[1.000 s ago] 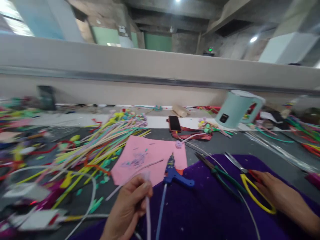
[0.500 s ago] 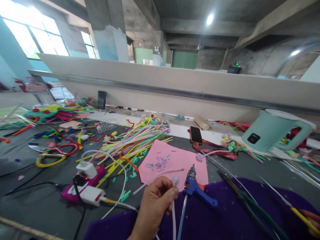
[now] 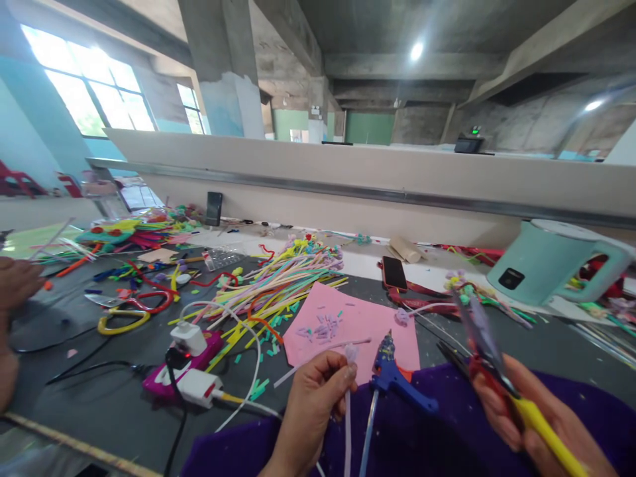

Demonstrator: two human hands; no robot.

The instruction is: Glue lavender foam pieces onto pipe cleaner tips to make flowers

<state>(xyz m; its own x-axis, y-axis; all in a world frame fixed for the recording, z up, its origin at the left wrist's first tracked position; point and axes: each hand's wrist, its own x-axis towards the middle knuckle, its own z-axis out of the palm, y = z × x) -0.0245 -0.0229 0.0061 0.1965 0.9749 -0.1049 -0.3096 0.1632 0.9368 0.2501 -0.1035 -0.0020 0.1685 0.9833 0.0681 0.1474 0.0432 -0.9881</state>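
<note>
Between the thumb and fingers of my left hand (image 3: 318,397) is a lavender pipe cleaner (image 3: 348,434). Its pale, bunched tip shows above the fingertips, and the stem hangs below. My right hand (image 3: 541,411) grips a pair of scissors (image 3: 485,334) with red and yellow handles, blades tilted up and away. A blue glue gun (image 3: 390,374) lies between my hands, nozzle pointing away. Beyond my left hand, a pink sheet (image 3: 365,318) carries small lavender cut pieces (image 3: 322,326), and a loose lavender pipe cleaner (image 3: 320,358) crosses its near edge.
A pile of coloured pipe cleaners (image 3: 283,278) lies behind the power strip (image 3: 203,354). Green-handled pliers (image 3: 454,358) are partly behind my right hand. A mint kettle (image 3: 531,265) stands right of a phone (image 3: 395,273). Another person's hand (image 3: 17,281) rests at far left.
My right hand has come in from the right edge with the scissors, blades now raised. My left hand keeps its pinch. Another person's hand has appeared at far left. The view has shifted slightly.
</note>
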